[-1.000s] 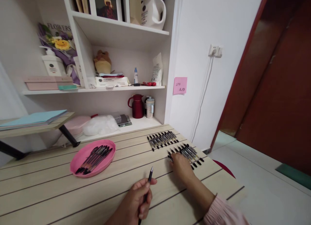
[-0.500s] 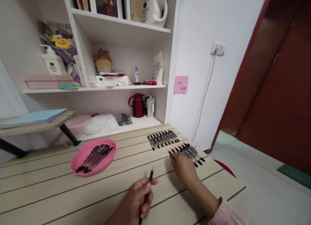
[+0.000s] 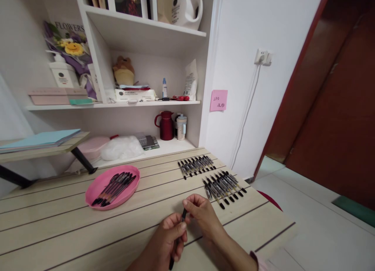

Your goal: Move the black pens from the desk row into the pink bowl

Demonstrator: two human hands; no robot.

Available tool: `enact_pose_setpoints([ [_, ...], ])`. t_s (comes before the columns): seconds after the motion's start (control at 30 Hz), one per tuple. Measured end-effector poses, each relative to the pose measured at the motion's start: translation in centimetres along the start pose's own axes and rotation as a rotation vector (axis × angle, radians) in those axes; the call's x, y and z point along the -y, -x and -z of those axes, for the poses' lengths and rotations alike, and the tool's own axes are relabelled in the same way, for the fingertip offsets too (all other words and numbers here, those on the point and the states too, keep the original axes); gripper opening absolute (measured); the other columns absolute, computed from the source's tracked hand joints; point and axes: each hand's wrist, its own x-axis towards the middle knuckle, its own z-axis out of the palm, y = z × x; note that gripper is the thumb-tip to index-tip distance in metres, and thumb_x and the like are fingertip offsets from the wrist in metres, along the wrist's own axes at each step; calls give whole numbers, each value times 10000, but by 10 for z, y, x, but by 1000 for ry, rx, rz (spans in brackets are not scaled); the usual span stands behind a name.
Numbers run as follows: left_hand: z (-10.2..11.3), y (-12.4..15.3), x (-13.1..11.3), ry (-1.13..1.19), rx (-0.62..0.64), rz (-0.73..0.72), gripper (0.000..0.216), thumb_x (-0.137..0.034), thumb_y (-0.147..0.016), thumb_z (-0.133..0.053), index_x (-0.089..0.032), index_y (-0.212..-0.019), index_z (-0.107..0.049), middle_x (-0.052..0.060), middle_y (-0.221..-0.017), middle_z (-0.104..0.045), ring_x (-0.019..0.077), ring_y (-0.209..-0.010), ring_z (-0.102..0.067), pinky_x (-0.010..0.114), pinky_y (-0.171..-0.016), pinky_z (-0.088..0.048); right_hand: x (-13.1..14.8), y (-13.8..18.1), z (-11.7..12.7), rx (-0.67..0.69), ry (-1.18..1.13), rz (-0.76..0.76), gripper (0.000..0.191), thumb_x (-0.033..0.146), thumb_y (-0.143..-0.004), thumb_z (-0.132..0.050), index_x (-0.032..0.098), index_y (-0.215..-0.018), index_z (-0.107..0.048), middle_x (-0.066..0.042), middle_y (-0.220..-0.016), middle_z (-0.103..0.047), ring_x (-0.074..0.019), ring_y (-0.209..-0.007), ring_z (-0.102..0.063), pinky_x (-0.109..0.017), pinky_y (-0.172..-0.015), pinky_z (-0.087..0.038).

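My left hand is closed round a black pen, held tip up over the wooden table. My right hand pinches the pen's top end with thumb and fingertips. To the right lie two rows of black pens, a nearer row and a farther row. A pink tray at the left holds several more black pens.
White shelves behind the table carry a red jug, a kettle, bottles and boxes. A pink sticky note and a wall socket are on the white wall. A brown door stands at the right. The table's right edge is close to the pen rows.
My right hand left the nearer row of pens and came back left to the tip of the pen in my left hand. The left hand stayed put.
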Motion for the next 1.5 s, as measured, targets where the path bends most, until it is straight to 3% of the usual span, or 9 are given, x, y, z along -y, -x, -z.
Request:
enact_pose_setpoints([
  [0.23, 2, 0, 1, 37, 34, 19, 290, -425, -766, -522, -163, -891, -515, -48, -528, -537, 17, -256, -278, 182, -286, -111, 2, 3, -1, 151, -262, -98, 393, 474, -615, -700, 125, -767, -600, -23, -688, -615, -42, -410, -411, -206, -451, -281],
  [0.37, 3, 0, 0, 42, 30, 32, 273, -420, -768, -531, -168, -870, -513, -51, -523, -537, 8, -250, -250, 182, -296, -98, 1, 3, 1, 180, -218, -91, 386, 482, -603, -710, 123, -654, -578, 21, -501, -529, -51, -395, -396, -197, -442, -263],
  [0.53, 5, -1, 0, 72, 16, 77, 268, -434, -764, -539, -181, -849, -508, -58, -523, -533, -2, -256, -232, 175, -313, -67, -2, 2, 2, 169, -294, -104, 386, 455, -610, -719, 149, -818, -609, -16, -672, -619, -62, -450, -437, -206, -479, -307],
  [0.63, 5, -2, 1, 69, 14, 85, 283, -442, -752, -553, -180, -847, -511, -60, -508, -529, -2, -252, -224, 177, -314, -64, -2, 2, 1, 209, -238, -91, 346, 446, -629, -709, 124, -687, -595, 9, -524, -551, -53, -414, -393, -194, -452, -257],
  [0.77, 4, -2, 0, 60, 22, 59, 283, -445, -749, -555, -180, -832, -502, -62, -517, -523, -6, -255, -216, 179, -319, -55, 0, 3, 0, 208, -311, -103, 353, 426, -616, -723, 145, -796, -609, -42, -749, -637, -67, -482, -452, -202, -481, -304],
  [0.9, 3, -1, 0, 55, 28, 48, 254, -425, -767, -537, -183, -824, -485, -61, -524, -521, -2, -259, -223, 183, -322, -56, -1, 1, 1, 219, -290, -82, 340, 430, -621, -718, 121, -677, -588, -24, -621, -607, -48, -413, -404, -202, -457, -274],
  [1.03, 3, 0, 0, 51, 11, 53, 222, -400, -779, -525, -188, -823, -476, -63, -527, -523, -1, -257, -217, 186, -324, -63, 0, 1, 2, 225, -361, -101, 349, 404, -623, -728, 142, -821, -612, -54, -768, -645, -74, -510, -484, -200, -481, -304],
  [1.2, 3, -1, 0, 61, 8, 67, 240, -413, -766, -540, -187, -820, -482, -63, -519, -520, -1, -261, -223, 183, -330, -62, 0, 2, -1, 252, -322, -90, 303, 382, -611, -741, 118, -669, -603, -35, -662, -631, -34, -418, -405, -191, -449, -274],
  [1.5, 5, -1, -1, 67, 32, 97, 277, -418, -760, -542, -168, -878, -527, -55, -516, -522, 0, -264, -233, 189, -330, -49, 15, -16, 22, -60, -328, 26, 362, 360, -568, -760, 170, -856, -650, -27, -716, -630, -143, -704, -582, -259, -614, -447],
])
